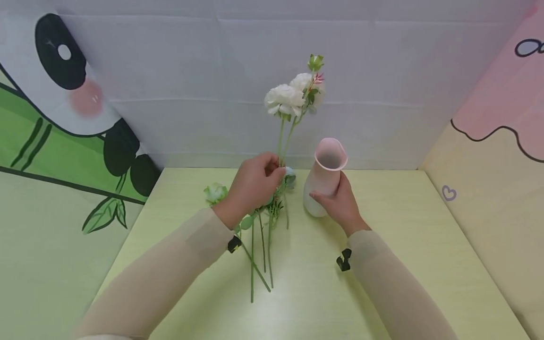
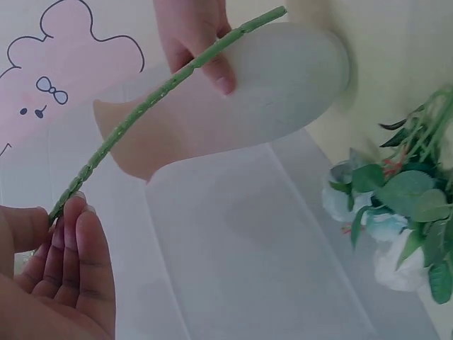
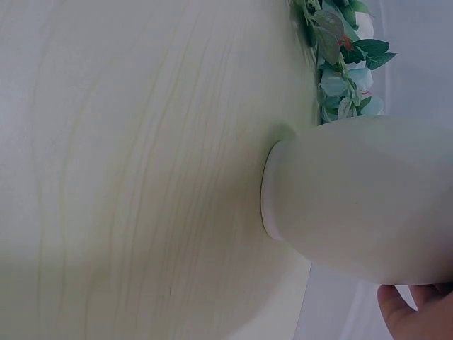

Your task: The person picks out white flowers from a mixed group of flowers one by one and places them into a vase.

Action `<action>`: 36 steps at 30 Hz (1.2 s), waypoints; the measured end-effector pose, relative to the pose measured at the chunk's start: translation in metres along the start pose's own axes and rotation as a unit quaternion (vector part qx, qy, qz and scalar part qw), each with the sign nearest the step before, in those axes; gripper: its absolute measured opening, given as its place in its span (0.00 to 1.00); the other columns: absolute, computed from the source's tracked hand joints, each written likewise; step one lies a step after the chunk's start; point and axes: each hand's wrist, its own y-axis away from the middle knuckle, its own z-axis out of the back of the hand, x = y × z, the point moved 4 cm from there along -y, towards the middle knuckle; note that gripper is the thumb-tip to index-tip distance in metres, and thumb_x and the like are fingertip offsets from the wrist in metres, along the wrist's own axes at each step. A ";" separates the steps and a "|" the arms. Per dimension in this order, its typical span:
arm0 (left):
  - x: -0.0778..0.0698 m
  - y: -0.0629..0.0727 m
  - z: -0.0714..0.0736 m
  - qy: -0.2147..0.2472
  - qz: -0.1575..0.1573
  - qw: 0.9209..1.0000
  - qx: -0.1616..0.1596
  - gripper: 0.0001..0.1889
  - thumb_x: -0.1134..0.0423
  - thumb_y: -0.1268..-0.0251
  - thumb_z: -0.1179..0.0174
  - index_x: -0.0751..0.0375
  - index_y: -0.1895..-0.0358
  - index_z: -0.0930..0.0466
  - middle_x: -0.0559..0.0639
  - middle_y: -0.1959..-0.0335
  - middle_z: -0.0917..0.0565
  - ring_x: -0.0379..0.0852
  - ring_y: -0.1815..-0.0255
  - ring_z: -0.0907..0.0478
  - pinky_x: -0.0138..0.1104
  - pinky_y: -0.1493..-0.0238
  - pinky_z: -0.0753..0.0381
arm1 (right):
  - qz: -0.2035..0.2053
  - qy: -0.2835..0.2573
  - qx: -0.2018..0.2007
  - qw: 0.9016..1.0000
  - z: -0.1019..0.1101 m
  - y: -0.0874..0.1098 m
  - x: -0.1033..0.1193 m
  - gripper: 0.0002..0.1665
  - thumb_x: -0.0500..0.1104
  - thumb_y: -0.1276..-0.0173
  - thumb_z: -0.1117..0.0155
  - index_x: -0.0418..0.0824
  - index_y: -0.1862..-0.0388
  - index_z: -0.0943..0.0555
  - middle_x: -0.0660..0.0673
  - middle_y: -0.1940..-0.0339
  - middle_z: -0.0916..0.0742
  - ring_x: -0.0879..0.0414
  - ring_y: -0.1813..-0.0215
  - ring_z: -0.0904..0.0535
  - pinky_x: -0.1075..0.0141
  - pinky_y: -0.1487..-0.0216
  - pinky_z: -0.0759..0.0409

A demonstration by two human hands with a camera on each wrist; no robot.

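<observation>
My left hand pinches a green stem between thumb and fingers. White blossoms top this flower, with a small green bud and a reddish sprig above them. The stem's cut end passes in front of the vase in the left wrist view. A vase, pink at its wavy rim and whitish lower down, has its mouth upward, right of the flower. Around its body my right hand grips, thumb on the near side. In the right wrist view the vase base is close to the tabletop; only a few right fingertips show.
More flowers lie on the pale wooden table, partly under my left hand: a light green bloom, leaves and several stems pointing toward me. White cloth hangs behind the table, with cartoon-printed panels at both sides.
</observation>
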 end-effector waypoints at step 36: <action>-0.104 -0.088 0.013 0.003 -0.075 0.996 -0.054 0.07 0.56 0.21 0.42 0.53 0.50 0.21 0.43 0.61 0.18 0.39 0.60 0.25 0.31 0.56 0.25 | 0.005 0.004 0.005 1.000 0.001 -0.002 -0.004 0.57 0.49 0.40 0.19 0.43 0.20 0.44 0.41 0.29 0.26 0.44 0.31 0.28 0.44 0.29 0.33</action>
